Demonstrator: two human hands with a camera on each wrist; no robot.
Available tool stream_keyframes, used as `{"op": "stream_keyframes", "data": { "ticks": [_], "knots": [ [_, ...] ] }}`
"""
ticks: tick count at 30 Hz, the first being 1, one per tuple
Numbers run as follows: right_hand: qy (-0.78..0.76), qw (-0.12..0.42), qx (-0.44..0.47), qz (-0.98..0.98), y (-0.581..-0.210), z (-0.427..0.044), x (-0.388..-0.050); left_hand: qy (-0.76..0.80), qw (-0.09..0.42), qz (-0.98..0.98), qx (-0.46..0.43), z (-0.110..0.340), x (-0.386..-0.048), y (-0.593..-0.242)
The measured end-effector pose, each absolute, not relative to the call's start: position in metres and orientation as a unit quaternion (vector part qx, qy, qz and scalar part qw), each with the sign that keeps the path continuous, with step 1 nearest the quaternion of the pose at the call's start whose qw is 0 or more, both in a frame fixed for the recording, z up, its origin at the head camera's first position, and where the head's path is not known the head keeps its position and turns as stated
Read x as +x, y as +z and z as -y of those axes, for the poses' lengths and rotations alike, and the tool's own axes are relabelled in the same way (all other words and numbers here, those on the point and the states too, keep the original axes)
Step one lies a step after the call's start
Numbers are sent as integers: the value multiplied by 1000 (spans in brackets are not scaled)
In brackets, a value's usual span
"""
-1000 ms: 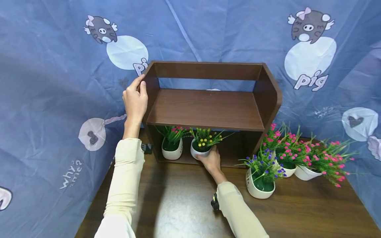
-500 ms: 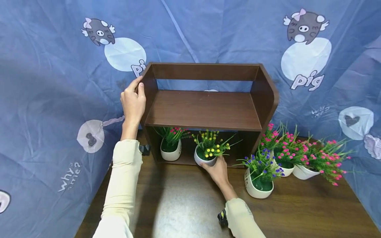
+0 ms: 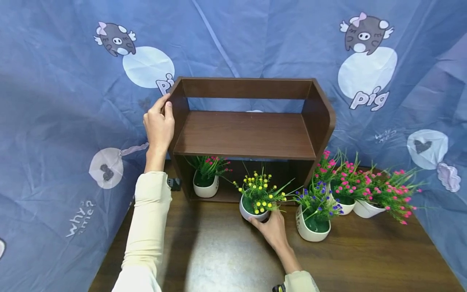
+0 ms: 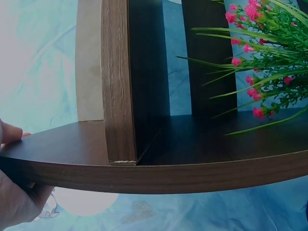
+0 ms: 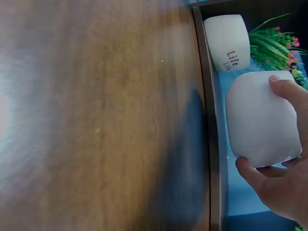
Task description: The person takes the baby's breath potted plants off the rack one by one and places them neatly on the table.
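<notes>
My right hand (image 3: 273, 229) grips a white pot (image 5: 262, 120) holding a plant with yellow flowers (image 3: 260, 192); in the head view it is at the front edge of the shelf's lower level. The right wrist view shows thumb and fingers on opposite sides of this pot. My left hand (image 3: 159, 125) holds the left side panel of the brown wooden shelf (image 3: 244, 134), with thumb and fingers on either face of the board in the left wrist view. Inside the lower level, at the left, stands a white pot (image 3: 206, 187) with a pink-flowered plant (image 4: 269, 57).
Right of the shelf stands a white pot (image 3: 313, 231) with blue flowers (image 3: 321, 198). Behind it are several pink-flowered plants (image 3: 390, 188) in white pots, one leaning right. The wooden table (image 3: 219, 251) meets a blue printed cloth (image 3: 255, 36) behind.
My right hand has drawn the yellow-flowered pot forward from inside the lower level to the shelf's front edge. The left hand keeps its hold on the side panel.
</notes>
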State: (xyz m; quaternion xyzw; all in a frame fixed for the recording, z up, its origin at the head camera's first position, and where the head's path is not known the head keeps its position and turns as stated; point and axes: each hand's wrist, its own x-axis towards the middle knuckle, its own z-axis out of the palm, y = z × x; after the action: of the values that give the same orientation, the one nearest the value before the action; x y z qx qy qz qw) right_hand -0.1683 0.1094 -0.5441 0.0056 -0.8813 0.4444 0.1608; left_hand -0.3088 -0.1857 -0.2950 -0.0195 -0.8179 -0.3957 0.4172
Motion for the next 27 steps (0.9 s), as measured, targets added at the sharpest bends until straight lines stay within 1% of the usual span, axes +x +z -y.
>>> {"op": "stream_keyframes", "data": {
  "ticks": [14, 18, 24, 27],
  "knots": [
    [411, 172, -23, 895, -529, -126, -128, -399, 413, 819, -16, 185, -310, -295],
    [410, 179, -15, 894, -526, -134, -115, -399, 413, 819, -17, 185, -310, -295],
    [412, 207, 13, 887, -525, -150, -91, -399, 409, 820, -12, 185, -310, -295],
    [403, 210, 5, 891, -525, -160, -78, -398, 408, 822, -13, 185, -310, -294]
  ]
}}
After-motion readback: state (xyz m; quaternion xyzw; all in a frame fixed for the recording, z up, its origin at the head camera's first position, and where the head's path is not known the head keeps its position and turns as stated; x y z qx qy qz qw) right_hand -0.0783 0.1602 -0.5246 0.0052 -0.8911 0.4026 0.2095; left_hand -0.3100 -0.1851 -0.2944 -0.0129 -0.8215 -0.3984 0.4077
